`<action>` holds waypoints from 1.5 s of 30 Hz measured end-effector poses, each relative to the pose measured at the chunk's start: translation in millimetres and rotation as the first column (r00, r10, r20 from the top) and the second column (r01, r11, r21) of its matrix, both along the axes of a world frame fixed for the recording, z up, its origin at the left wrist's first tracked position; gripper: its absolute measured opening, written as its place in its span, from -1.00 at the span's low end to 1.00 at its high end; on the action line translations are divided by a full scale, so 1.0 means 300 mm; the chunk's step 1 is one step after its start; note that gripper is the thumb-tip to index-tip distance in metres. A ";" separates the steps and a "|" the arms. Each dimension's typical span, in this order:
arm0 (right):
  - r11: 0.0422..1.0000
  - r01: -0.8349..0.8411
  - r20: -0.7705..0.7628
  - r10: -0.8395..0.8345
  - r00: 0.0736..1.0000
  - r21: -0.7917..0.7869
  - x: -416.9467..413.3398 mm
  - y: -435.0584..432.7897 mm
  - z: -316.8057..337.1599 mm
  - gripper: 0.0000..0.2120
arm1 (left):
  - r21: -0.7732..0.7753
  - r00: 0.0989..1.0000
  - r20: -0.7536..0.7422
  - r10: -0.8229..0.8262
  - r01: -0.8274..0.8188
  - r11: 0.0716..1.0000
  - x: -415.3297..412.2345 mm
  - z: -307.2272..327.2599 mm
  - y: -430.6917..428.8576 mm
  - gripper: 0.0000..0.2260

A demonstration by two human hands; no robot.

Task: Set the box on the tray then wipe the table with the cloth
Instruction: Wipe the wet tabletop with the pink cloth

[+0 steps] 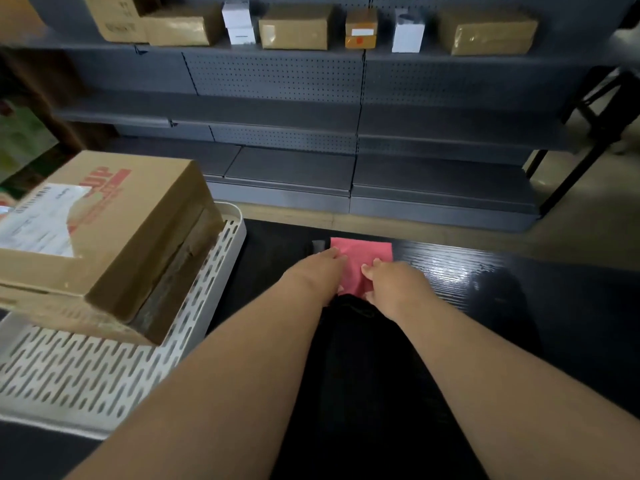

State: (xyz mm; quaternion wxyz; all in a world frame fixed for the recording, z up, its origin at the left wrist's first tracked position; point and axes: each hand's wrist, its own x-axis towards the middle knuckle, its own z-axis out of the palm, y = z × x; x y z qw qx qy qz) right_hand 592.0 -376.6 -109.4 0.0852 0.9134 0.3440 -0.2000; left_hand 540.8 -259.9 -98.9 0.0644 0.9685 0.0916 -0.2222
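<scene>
A brown cardboard box with a white label and red print rests tilted on the white perforated tray at the left. A folded pink cloth lies flat on the black table near its far edge. My left hand lies on the cloth's left side, fingers stretched forward. My right hand presses on the cloth's near right part with its fingers curled. Both hands touch the cloth; whether either one grips it is unclear.
Grey pegboard shelving stands beyond the table, its top shelf bearing several brown and white boxes. A small dark object lies just left of the cloth. A black table leg slants at the right.
</scene>
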 end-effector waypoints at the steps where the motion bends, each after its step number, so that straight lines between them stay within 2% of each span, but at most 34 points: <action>1: 1.000 0.007 0.004 -0.007 1.000 0.007 0.017 0.011 -0.006 -0.45 | 0.001 1.000 0.000 0.001 -0.001 1.000 0.019 0.001 0.011 -0.45; 10: 0.996 0.062 -0.012 -0.061 0.998 0.058 0.047 0.039 -0.021 -0.45 | 0.021 1.000 -0.007 0.021 -0.021 1.000 0.065 -0.011 0.043 -0.45; 18: 1.000 0.019 -0.037 -0.019 0.999 -0.013 -0.061 0.022 0.012 -0.41 | 0.033 0.998 -0.037 0.053 -0.052 0.998 -0.044 -0.011 0.022 -0.45; 31: 0.994 -0.030 -0.164 0.012 0.986 -0.105 -0.416 -0.005 -0.004 -0.26 | -0.007 0.994 -0.061 0.087 -0.087 0.996 -0.466 -0.020 -0.016 -0.42; 45: 0.997 0.007 -0.173 -0.021 0.985 -0.081 -0.911 -0.208 -0.012 -0.26 | -0.053 0.998 -0.047 0.043 -0.045 0.998 -0.979 -0.009 -0.209 -0.43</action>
